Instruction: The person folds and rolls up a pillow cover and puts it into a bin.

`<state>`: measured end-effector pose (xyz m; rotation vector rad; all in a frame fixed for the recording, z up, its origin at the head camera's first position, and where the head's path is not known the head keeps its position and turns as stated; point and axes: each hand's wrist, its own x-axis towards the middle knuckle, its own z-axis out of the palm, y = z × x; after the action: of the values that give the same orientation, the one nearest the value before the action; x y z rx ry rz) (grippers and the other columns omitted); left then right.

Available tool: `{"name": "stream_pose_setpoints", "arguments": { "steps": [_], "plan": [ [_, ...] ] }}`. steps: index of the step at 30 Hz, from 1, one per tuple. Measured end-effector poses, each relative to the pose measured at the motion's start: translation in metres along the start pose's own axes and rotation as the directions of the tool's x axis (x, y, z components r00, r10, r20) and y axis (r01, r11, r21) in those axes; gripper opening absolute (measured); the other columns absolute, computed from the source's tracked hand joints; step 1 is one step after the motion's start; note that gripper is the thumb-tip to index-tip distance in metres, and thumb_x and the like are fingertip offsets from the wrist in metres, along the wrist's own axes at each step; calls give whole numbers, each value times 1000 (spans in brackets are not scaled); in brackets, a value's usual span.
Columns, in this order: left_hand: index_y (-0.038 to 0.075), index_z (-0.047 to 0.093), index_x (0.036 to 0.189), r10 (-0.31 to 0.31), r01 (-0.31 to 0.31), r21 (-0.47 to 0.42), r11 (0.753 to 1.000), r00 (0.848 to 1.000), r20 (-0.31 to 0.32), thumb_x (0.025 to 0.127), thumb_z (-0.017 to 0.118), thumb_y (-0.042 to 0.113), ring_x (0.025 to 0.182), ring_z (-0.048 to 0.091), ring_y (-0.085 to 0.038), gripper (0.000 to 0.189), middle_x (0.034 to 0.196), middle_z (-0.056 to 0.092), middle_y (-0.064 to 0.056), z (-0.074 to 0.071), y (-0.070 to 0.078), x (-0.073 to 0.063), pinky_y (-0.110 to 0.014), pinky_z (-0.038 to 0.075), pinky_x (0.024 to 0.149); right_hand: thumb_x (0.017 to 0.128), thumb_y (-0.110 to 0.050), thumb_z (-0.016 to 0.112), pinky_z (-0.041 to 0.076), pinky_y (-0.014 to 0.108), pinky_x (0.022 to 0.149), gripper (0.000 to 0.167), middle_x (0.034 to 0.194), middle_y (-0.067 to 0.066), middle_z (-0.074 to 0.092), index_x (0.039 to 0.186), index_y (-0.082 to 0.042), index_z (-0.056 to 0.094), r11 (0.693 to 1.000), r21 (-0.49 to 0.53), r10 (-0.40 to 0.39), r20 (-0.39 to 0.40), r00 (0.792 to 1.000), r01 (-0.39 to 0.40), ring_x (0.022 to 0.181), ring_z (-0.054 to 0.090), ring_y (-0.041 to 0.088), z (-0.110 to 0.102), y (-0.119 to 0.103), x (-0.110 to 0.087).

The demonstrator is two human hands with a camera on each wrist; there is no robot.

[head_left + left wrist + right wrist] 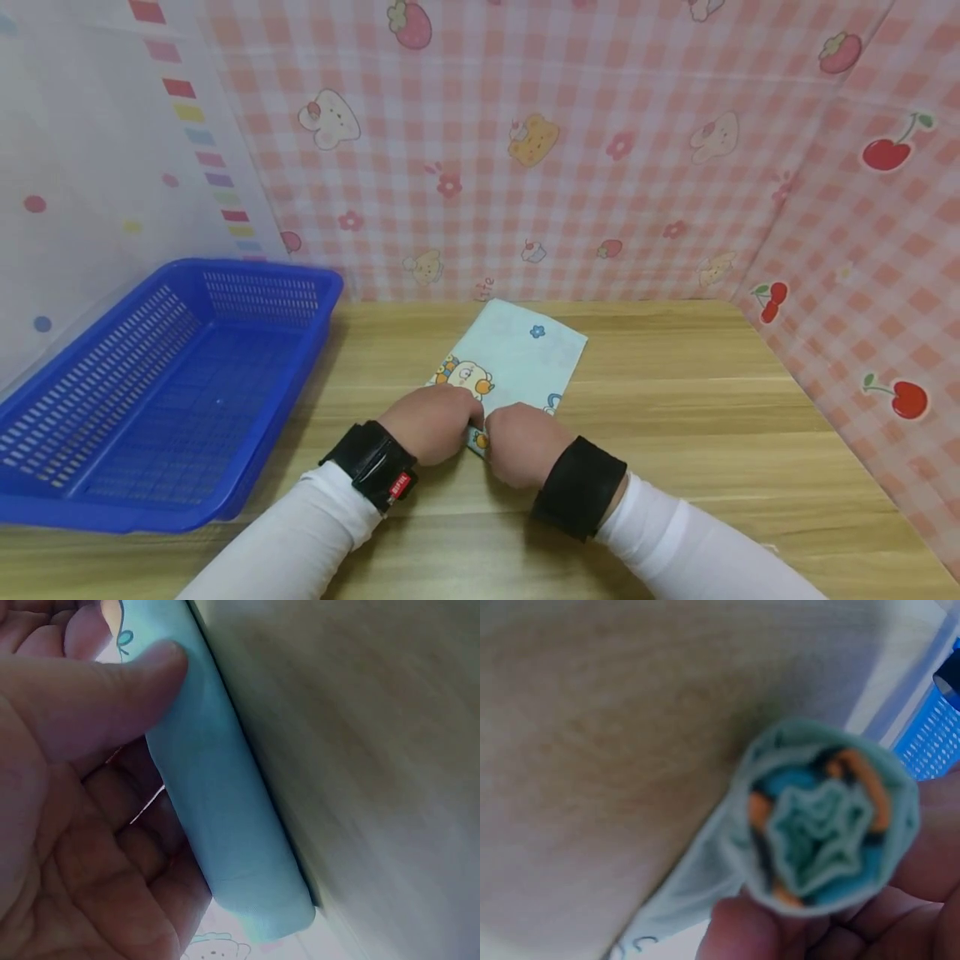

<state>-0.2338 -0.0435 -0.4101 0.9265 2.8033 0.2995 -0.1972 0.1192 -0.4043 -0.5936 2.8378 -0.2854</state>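
A light blue cloth (517, 358) with cartoon prints lies on the table, its near end rolled up and its far part flat. My left hand (442, 421) holds the left side of the roll. In the left wrist view the thumb (161, 679) presses on the rolled cloth (225, 795), with curled fingers behind it. My right hand (525, 442) grips the other side of the roll, close beside the left. The right wrist view looks into the roll's spiral end (817, 825), with fingertips (742, 926) against it. From the head view, the hands hide most of the roll.
A blue plastic basket (292, 333) with slotted walls stands on the left side of the wooden table (675, 417). Pink checked fabric (480, 167) hangs behind the table, and similar fabric with cherries (885, 250) covers the right side.
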Motion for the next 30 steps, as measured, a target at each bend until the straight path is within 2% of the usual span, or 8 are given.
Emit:
{"name": "stream_pose_setpoints", "arguments": {
  "steps": [4, 7, 11, 14, 19, 24, 30],
  "plan": [
    [18, 80, 103, -20, 19, 11, 1000, 999, 41, 101, 63, 9, 82, 61, -13, 19, 92, 73, 6, -2, 2, 3, -36, 56, 88, 97, -13, 70, 44, 31, 64, 13, 73, 1, 61, 86, -7, 69, 992, 120, 26, 39, 999, -31, 66, 53, 18, 0, 8, 4],
    [19, 80, 106, -30, 30, 3, 1000, 997, 72, 100, 63, 8, 85, 64, -14, 21, 95, 75, 4, -4, 3, 4, -38, 57, 91, 97, -16, 72, 45, 31, 67, 12, 77, 0, 64, 87, -9, 71, 976, 208, 52, 79, 996, -68, 70, 56, 17, 0, 14, 7],
    [20, 81, 107, -27, 28, -8, 1000, 995, 91, 100, 63, 6, 92, 67, -14, 24, 100, 76, 3, -5, 3, 6, -40, 58, 94, 98, -20, 73, 42, 29, 64, 19, 75, -1, 60, 82, -12, 66, 947, 296, 85, 136, 987, -122, 70, 55, 16, -1, 20, 8],
    [20, 81, 107, -22, 23, -10, 1000, 996, 91, 101, 62, 7, 96, 68, -15, 23, 103, 77, 2, -4, 2, 8, -40, 57, 96, 98, -22, 73, 40, 28, 61, 24, 71, -1, 55, 79, -12, 63, 932, 330, 100, 162, 982, -149, 67, 54, 16, -2, 22, 8],
    [20, 80, 108, -26, 26, 2, 1000, 995, 92, 101, 63, 8, 100, 67, -15, 22, 109, 77, 2, -2, 1, 10, -41, 56, 99, 98, -24, 74, 39, 27, 60, 24, 70, -2, 54, 79, -13, 63, 930, 332, 105, 169, 980, -157, 66, 53, 16, -4, 23, 8],
    [20, 79, 108, -23, 23, 4, 1000, 999, 49, 99, 66, 6, 98, 67, -15, 21, 109, 76, 2, -2, 3, 7, -41, 57, 97, 97, -25, 74, 39, 27, 61, 23, 72, -1, 56, 81, -13, 64, 931, 323, 116, 180, 977, -170, 68, 54, 16, -5, 23, 8],
    [20, 80, 103, 15, -11, 38, 999, 995, -97, 100, 65, 6, 94, 66, -17, 21, 101, 72, 2, 0, 9, -3, -37, 58, 87, 98, -26, 74, 39, 28, 62, 24, 72, -1, 56, 81, -13, 63, 941, 300, 106, 176, 979, -156, 69, 54, 16, -5, 24, 9]
  ]
}}
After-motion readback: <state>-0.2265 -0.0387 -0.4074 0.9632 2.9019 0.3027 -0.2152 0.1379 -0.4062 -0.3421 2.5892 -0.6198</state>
